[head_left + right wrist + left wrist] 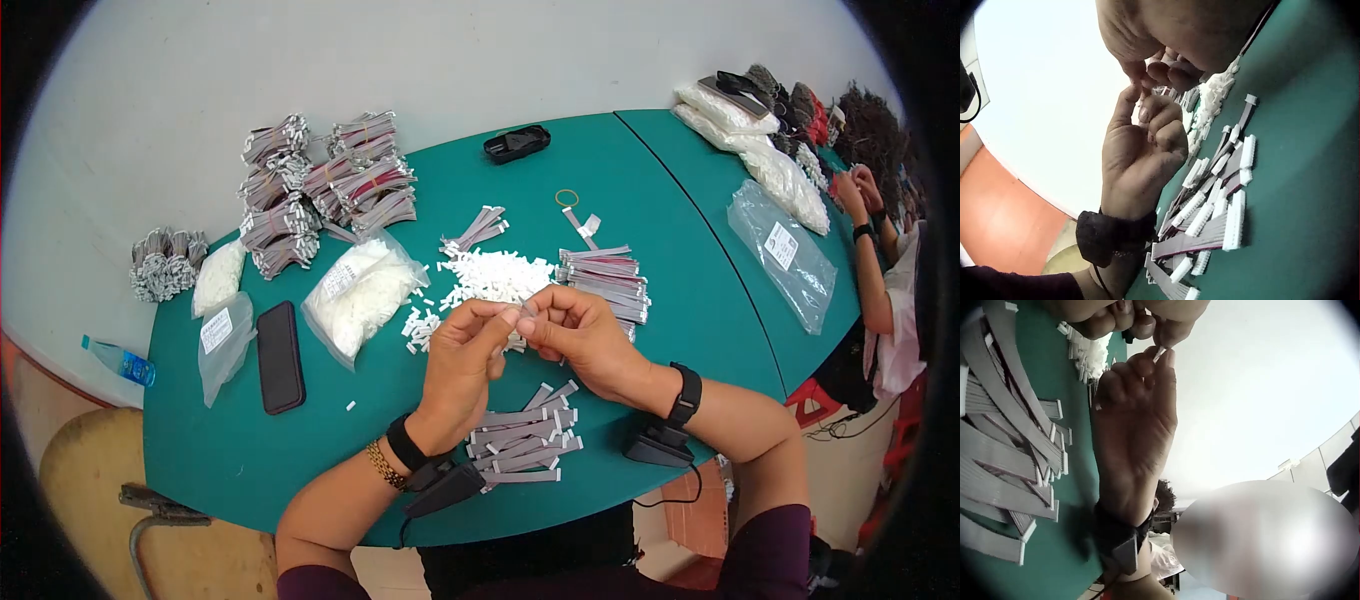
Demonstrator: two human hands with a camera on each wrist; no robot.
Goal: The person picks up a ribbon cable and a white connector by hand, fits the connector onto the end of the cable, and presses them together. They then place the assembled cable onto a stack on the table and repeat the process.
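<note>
Both hands meet fingertip to fingertip over the table's middle. My left hand and my right hand pinch a small pale piece between thumbs and index fingers; the fingers cover most of it. In the left wrist view a white sliver shows at the fingertips of the right hand. Just behind the hands lies a heap of small white connector pieces. Between the forearms, grey ribbon cables with white ends are piled loosely. Another stack of grey cables lies beyond the right hand.
On the left stand a bag of white pieces, a dark phone and bundled cables. A black case and a rubber band lie at the back. Another person's arm is at the right, near an empty plastic bag.
</note>
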